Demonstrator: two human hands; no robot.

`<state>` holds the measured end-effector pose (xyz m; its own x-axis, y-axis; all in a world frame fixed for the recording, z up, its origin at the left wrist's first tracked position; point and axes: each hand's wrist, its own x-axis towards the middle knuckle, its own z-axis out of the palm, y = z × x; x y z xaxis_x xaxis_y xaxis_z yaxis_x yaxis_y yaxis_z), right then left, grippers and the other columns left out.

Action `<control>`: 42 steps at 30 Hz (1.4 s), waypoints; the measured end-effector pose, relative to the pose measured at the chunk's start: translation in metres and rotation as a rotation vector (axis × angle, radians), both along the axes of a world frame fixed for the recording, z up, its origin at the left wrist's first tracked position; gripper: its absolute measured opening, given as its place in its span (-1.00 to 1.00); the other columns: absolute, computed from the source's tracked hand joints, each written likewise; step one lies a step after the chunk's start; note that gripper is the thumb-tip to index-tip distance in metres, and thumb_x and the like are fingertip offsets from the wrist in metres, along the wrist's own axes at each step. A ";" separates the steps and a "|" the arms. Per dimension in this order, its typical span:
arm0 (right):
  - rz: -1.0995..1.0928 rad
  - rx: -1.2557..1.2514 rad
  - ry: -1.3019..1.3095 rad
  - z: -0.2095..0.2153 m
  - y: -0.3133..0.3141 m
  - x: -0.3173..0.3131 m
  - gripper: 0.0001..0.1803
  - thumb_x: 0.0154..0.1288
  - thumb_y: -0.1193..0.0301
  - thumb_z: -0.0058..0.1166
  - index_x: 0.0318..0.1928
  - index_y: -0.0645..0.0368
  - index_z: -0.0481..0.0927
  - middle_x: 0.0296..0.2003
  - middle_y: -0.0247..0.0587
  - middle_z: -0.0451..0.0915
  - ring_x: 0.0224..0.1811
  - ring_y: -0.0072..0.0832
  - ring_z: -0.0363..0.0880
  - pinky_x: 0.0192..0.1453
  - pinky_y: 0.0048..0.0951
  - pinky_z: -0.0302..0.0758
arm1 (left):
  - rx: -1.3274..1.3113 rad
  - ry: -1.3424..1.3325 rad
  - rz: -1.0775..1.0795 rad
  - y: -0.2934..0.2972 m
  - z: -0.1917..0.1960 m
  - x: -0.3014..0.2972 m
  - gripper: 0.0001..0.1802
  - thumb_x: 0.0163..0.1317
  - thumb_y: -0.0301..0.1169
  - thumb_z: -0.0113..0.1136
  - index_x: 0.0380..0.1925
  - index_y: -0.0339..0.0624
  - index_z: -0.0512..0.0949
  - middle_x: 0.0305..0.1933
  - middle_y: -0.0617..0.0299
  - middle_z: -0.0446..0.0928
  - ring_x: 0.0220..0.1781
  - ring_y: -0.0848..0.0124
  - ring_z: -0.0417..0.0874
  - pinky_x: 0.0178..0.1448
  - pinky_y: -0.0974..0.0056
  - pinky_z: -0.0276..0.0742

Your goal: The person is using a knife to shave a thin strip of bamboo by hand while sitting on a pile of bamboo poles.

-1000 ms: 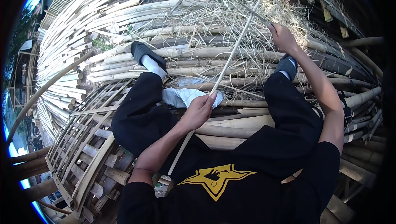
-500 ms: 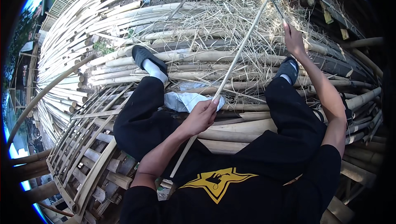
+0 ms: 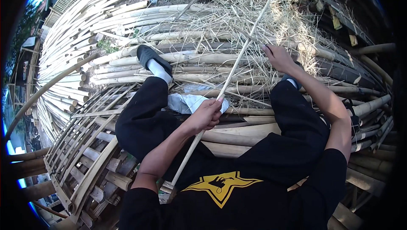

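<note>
A yard stacked with bamboo poles (image 3: 127, 60) is noted. Across them a thin bamboo strip (image 3: 229, 81) is gripped low in the closed left hand (image 3: 207, 115); beside the strip the right hand (image 3: 277, 56) is clenched on a blade. A slip could cut the fingers

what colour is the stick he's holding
Pale tan, the stick shows best in the head view.

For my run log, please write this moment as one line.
left hand: grips bamboo strip | right hand: blade tool on strip, upper part | seated on bamboo poles
</note>
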<state>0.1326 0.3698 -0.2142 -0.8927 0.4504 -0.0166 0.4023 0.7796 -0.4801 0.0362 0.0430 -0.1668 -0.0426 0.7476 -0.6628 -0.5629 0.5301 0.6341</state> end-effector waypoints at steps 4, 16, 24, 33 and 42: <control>0.324 0.177 0.142 0.018 -0.015 0.006 -0.59 0.38 0.12 -0.20 -0.42 0.22 0.39 -0.68 0.04 0.43 -0.56 0.05 0.46 -0.44 -0.01 0.35 | 0.024 -0.029 0.004 -0.002 0.007 0.002 -0.60 0.42 -0.04 -0.25 -0.55 0.02 0.15 -0.75 0.49 0.01 -0.81 0.68 -0.05 -0.78 0.49 -0.22; -0.497 -0.210 0.108 -0.017 0.041 0.019 -0.36 0.37 -0.04 -0.29 -0.45 0.36 0.48 -0.51 0.21 0.49 -0.39 0.00 0.47 -0.18 -0.11 0.36 | 0.146 -0.088 0.032 -0.003 0.020 -0.006 -0.56 0.43 -0.02 -0.29 -0.59 0.02 0.13 -0.77 0.50 -0.02 -0.82 0.69 -0.07 -0.80 0.50 -0.20; -0.429 -1.047 0.218 0.052 -0.029 -0.003 -0.58 0.28 0.02 0.04 -0.49 0.01 0.25 -0.72 -0.60 0.14 -0.79 -0.79 0.01 -0.74 -0.64 -0.04 | 0.199 -0.233 0.159 0.002 0.002 -0.014 -0.61 0.44 -0.10 -0.28 -0.55 -0.02 0.16 -0.74 0.49 0.02 -0.82 0.71 -0.01 -0.83 0.55 -0.09; -0.237 -1.002 -0.043 0.100 -0.090 -0.041 -0.63 0.27 0.08 0.09 -0.43 0.11 0.38 -0.72 -0.61 0.16 -0.79 -0.81 0.04 -0.74 -0.65 -0.04 | 0.300 -0.260 0.122 0.005 0.014 -0.010 -0.72 0.40 -0.23 -0.10 -0.49 -0.06 0.25 -0.73 0.50 0.07 -0.82 0.71 0.04 -0.80 0.55 -0.05; -0.199 -0.937 0.195 0.143 -0.123 -0.059 -0.69 0.27 0.21 0.12 -0.46 0.13 0.38 -0.72 -0.58 0.19 -0.79 -0.79 0.04 -0.72 -0.62 -0.03 | 0.447 0.005 -0.003 0.000 0.025 -0.005 -0.74 0.36 -0.24 -0.02 -0.12 -0.19 0.36 -0.60 0.44 0.20 -0.72 0.66 0.17 -0.69 0.52 0.09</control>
<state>0.0741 0.2466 -0.0712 -0.8268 0.4728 -0.3048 0.3333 -0.0247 -0.9425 0.0311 0.0435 -0.1413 -0.0422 0.9606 -0.2747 -0.5584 0.2053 0.8038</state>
